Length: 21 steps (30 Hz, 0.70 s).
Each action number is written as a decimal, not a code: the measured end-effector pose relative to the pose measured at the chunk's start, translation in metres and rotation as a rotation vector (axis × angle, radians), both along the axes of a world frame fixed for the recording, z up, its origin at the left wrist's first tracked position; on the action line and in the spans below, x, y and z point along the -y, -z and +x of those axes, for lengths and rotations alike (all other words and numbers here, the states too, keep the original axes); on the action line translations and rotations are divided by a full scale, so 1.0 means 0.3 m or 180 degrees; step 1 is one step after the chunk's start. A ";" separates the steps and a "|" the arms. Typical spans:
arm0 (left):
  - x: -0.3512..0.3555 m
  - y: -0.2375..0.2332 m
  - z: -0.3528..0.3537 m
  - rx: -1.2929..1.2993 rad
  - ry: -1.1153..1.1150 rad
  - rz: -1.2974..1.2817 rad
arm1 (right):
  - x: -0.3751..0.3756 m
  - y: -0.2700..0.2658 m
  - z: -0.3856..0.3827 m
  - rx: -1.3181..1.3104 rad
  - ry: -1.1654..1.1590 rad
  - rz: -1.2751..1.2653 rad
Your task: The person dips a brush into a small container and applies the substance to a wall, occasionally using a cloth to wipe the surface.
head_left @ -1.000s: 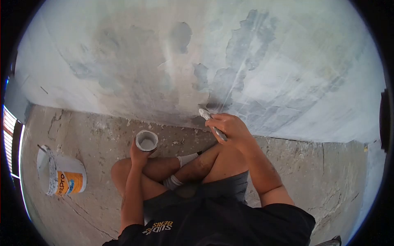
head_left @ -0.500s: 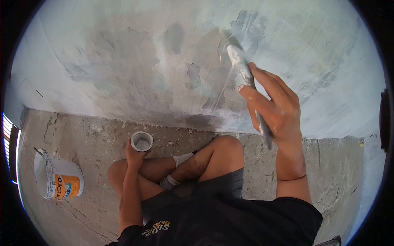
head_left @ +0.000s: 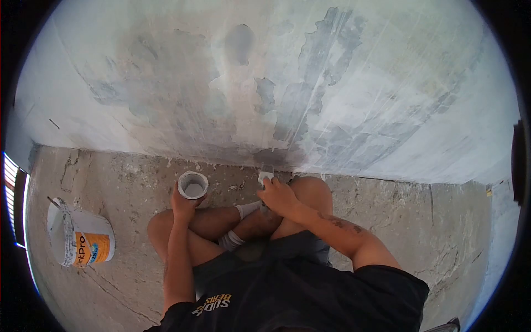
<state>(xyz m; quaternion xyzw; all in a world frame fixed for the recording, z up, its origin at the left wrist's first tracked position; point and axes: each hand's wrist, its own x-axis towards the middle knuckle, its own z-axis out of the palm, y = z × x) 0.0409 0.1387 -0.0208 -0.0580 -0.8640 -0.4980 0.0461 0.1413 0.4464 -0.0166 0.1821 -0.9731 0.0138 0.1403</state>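
Note:
I sit cross-legged on a concrete floor facing a patchy grey-and-white wall [head_left: 310, 94]. My left hand [head_left: 183, 206] holds a small round cup [head_left: 193, 185] with white filler inside, resting by my left knee. My right hand [head_left: 278, 196] is low, near the foot of the wall above my right knee, gripping a putty knife [head_left: 265, 176] whose white-smeared blade tip points at the wall's bottom edge. Most of the knife's handle is hidden in my fist.
A white and orange paint bucket [head_left: 80, 239] with a stick in it stands on the floor at the left. The floor [head_left: 420, 221] is cracked, with white flecks along the wall's foot. A dark opening lies at the far left edge.
My right hand swept up the wall with the putty knife, then came back down to the bottom of the wall by my right knee. My left hand stayed on the cup.

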 end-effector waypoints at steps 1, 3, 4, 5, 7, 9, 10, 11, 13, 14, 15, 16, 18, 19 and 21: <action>-0.003 -0.015 0.005 -0.0072 0.0054 -0.0072 | 0.008 -0.001 0.000 0.0369 0.0153 -0.0075; 0.000 -0.015 0.005 -0.0132 0.0112 -0.0147 | -0.012 -0.013 -0.019 0.0300 0.0207 -0.0135; 0.004 0.001 -0.001 -0.0084 0.0080 -0.0081 | -0.031 -0.032 -0.035 0.0221 0.0255 -0.0182; 0.001 -0.001 0.000 -0.0031 0.0047 -0.0016 | -0.049 -0.078 -0.042 0.0234 0.0259 -0.0180; -0.007 -0.023 0.007 -0.0004 0.0041 -0.0094 | -0.098 -0.184 -0.033 -0.0115 0.0108 -0.0159; -0.007 -0.037 0.015 0.0029 0.0027 -0.0187 | -0.147 -0.277 -0.013 -0.0358 0.0009 -0.0188; -0.007 -0.037 0.016 -0.0065 0.0014 -0.0109 | -0.166 -0.333 0.004 -0.0633 -0.0091 -0.0202; -0.009 -0.036 0.019 -0.0159 0.0006 -0.0030 | -0.171 -0.421 0.037 -0.0613 -0.0095 -0.0206; -0.012 -0.050 0.022 -0.0168 0.0013 -0.0063 | -0.166 -0.608 0.109 -0.0793 0.0014 -0.0257; -0.016 -0.053 0.027 -0.0195 0.0024 -0.0093 | -0.167 -0.654 0.135 -0.0781 0.0021 -0.0255; -0.015 -0.041 0.025 -0.0186 0.0036 -0.0089 | -0.168 -0.690 0.161 -0.0709 0.0051 -0.0286; -0.014 -0.037 0.019 -0.0235 0.0069 -0.0085 | -0.168 -0.704 0.179 -0.0646 0.0085 -0.0318; -0.016 -0.032 0.011 -0.0313 0.0119 -0.0086 | -0.163 -0.644 0.191 -0.0138 0.0119 -0.0636; -0.026 -0.058 0.024 -0.0153 0.0065 -0.0033 | -0.162 -0.593 0.182 0.0380 0.0132 -0.0961; -0.023 -0.061 0.026 -0.0013 0.0018 0.0013 | -0.176 -0.445 0.122 0.0602 0.0075 -0.0696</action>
